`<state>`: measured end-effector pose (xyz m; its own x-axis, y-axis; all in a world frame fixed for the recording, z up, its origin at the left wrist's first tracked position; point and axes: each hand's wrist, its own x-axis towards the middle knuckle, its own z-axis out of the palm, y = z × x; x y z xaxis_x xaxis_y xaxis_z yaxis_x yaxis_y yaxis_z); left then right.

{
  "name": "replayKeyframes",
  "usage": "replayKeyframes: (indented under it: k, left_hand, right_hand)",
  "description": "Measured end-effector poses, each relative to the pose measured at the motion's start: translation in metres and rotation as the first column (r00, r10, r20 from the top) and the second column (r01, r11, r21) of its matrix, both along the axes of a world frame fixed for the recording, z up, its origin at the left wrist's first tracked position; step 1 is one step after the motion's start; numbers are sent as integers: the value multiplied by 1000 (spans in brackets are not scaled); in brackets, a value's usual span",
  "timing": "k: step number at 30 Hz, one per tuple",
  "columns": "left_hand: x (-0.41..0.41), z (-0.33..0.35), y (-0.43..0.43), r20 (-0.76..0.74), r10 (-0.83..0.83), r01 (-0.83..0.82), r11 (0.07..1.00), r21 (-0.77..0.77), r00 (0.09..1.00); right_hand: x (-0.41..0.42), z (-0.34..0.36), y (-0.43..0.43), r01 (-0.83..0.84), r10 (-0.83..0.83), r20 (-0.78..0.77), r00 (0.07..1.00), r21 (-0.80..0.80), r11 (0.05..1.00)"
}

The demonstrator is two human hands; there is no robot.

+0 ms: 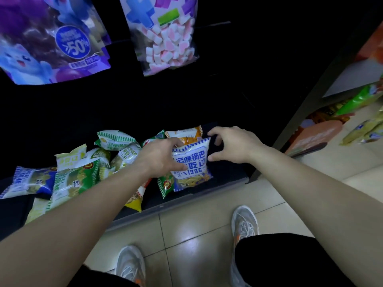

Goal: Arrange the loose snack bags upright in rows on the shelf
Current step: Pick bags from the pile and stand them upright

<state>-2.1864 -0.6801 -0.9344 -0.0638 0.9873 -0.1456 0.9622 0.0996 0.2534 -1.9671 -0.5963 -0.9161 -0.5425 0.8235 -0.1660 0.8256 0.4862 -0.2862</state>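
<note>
A: The left hand (pixel 163 156) grips the blue bag (pixel 191 166), centre frame, standing at the right end of the shelf (pixel 217 184). The right hand (pixel 230 145) hovers spread wide, empty.

B: Risk?

A: Let go early and it likely flops forward; nothing props it.

B: Obstacles?

A: Green bags (pixel 116 139) heaped at left, an orange bag (pixel 186 134) behind. Marshmallow bag (pixel 165 38) hangs top centre, harmless.

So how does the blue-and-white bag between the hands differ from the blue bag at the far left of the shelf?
The blue-and-white bag stands upright, gripped by the left hand; the far-left blue bag lies flat, untouched. The first is at the shelf's right end, the second at its left. Both are blue-and-white striped-edge snack bags.
</note>
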Motion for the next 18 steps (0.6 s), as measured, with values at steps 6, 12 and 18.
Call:
replayKeyframes:
  k: [6, 12, 18]
  left_hand:
    - [-13, -17, 57, 85, 100, -110, 985, 129, 991]
    - [18, -63, 159, 132, 82, -110, 970, 216, 988]
    - [42, -117, 247, 114, 116, -142, 956, 257, 987]
  right_hand:
    - [48, -23, 51, 163, -155, 66, 986, -152, 975]
    - [41, -64, 86, 57, -23, 200, 980, -164, 985]
    - [25, -123, 109, 9, 51, 272, 961, -217, 976]
